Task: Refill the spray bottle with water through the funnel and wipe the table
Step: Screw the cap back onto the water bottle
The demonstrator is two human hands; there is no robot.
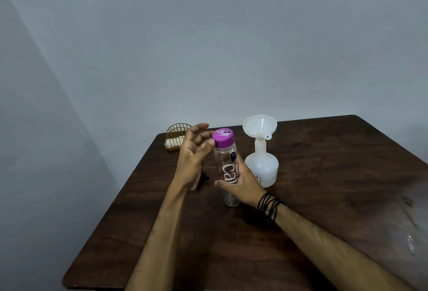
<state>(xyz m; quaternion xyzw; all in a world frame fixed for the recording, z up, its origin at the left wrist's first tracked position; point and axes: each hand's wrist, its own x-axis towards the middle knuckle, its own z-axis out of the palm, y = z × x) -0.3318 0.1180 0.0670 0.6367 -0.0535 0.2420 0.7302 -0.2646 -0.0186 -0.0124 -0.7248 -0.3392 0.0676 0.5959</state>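
Your right hand [240, 186] is wrapped around the middle of the clear water bottle [228, 170], which stands upright on the table [324, 198] just left of the spray bottle [262, 170] (funnel [259, 126] already seated in its neck). Your left hand [193, 158] is open, holding nothing, thumb touching the purple cap [223, 138] directly above your grip, so it is the nearer hand to twist it off.

Single head-worn wide-angle view, looking forward and down across the counter [324, 198] toward the wall [208, 35], close above both forearms.

Two bare, sleeveless forearms; black cord bracelets [270, 207] wound round the right wrist.
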